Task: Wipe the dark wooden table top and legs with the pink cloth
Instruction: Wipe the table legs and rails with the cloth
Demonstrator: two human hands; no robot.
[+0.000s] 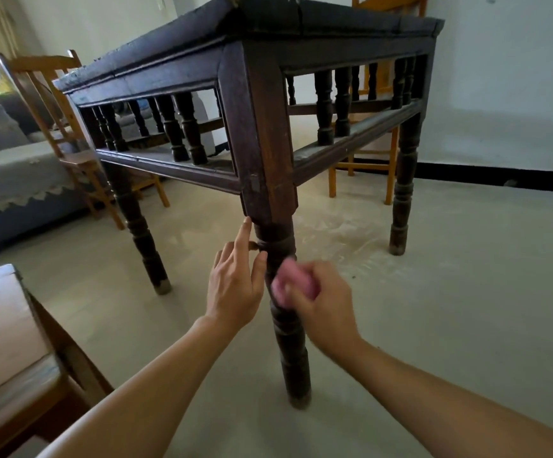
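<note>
Though blurry, pink cloth (296,280) crumpled against dark leg (290,345)

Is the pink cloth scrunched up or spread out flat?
Scrunched up. The pink cloth is a small bunched wad in the right hand, whose fingers curl round it against the near table leg. It looks blurry.

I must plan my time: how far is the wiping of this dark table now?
Done: nothing can be confirmed; the table top shows only its edge. In hand: the right hand holds the pink cloth against the middle of the near leg, and the left hand touches it above. Left: probably the lower part of this leg and the other legs; the rail looks dusty.
</note>
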